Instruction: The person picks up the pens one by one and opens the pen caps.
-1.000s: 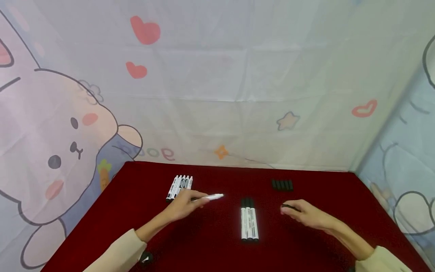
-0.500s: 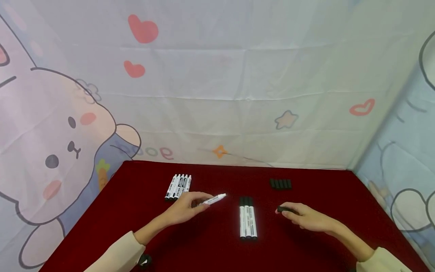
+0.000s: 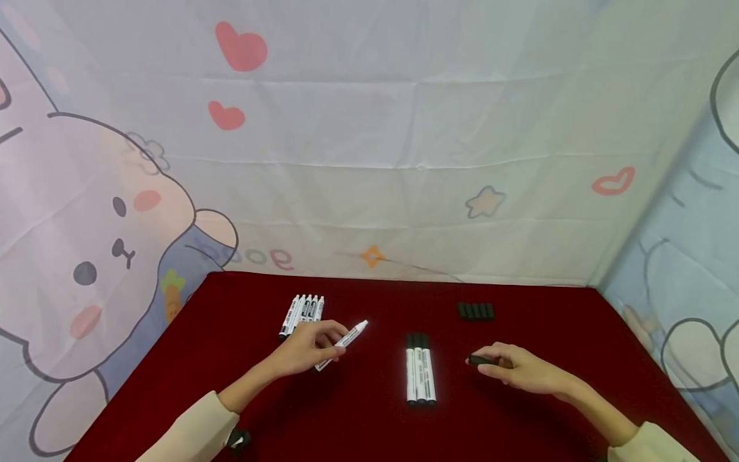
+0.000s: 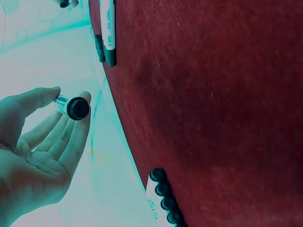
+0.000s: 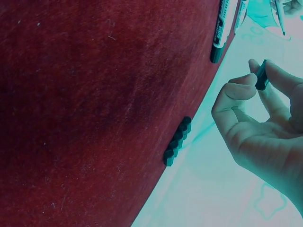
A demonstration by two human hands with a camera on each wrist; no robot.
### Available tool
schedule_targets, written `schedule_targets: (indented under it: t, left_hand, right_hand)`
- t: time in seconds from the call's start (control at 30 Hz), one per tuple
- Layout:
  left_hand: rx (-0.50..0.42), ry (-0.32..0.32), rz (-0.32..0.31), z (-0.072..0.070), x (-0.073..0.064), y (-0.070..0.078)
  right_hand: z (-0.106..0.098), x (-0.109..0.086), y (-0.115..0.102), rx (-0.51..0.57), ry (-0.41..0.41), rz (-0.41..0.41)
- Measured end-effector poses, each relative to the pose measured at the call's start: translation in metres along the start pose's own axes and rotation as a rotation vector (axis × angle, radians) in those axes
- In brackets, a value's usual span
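My left hand [image 3: 308,347] pinches an uncapped white marker [image 3: 349,336] between thumb and fingers, its pale tip pointing up and right. The left wrist view shows that marker's black end [image 4: 78,108] facing the camera. On the right, my right hand [image 3: 519,368] pinches a black marker cap [image 3: 480,360]; the same cap [image 5: 262,75] sits between thumb and fingertips in the right wrist view. Between the hands, three capped white markers [image 3: 420,378] lie side by side on the red cloth, black caps at the far end.
Several uncapped markers [image 3: 306,309] lie in a row behind my left hand, partly hidden by it. A row of black caps [image 3: 476,311] lies at the back right of the red table [image 3: 369,436]. A printed curtain [image 3: 369,128] rises behind the table.
The marker in my left hand has swung from nearly level to a steeper tilt, tip up. My right hand has moved slightly left and down, still holding the cap, which shows more now.
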State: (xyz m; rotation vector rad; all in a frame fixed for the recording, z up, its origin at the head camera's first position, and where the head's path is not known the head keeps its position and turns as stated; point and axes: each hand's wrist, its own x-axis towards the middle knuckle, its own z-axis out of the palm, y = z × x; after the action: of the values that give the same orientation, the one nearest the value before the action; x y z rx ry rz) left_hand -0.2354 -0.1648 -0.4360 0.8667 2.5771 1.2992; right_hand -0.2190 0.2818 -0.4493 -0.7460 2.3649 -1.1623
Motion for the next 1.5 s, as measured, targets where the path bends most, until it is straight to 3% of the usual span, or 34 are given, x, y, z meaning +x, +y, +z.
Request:
schedule_targets:
  t: [0.4, 0.6, 0.83, 1.1, 1.5]
  left_hand:
    - [0.065, 0.147, -0.079, -0.024, -0.007, -0.016]
    - [0.101, 0.233, -0.146, -0.035, -0.012, -0.03]
    - [0.053, 0.273, -0.22, -0.044, -0.013, -0.041]
    - [-0.072, 0.329, -0.269, -0.054, -0.01, -0.054]
    - [-0.08, 0.357, -0.308, -0.068, -0.008, -0.08]
  right_hand:
    - [0.0, 0.0, 0.003, -0.015, 0.004, -0.089]
    - [0.0, 0.001, 0.004, -0.029, -0.013, -0.056]
    - [0.002, 0.001, 0.006, -0.027, -0.019, -0.026]
    - [0.003, 0.003, 0.006, -0.005, -0.038, -0.039]
    - [0.005, 0.005, 0.004, 0.041, -0.048, -0.032]
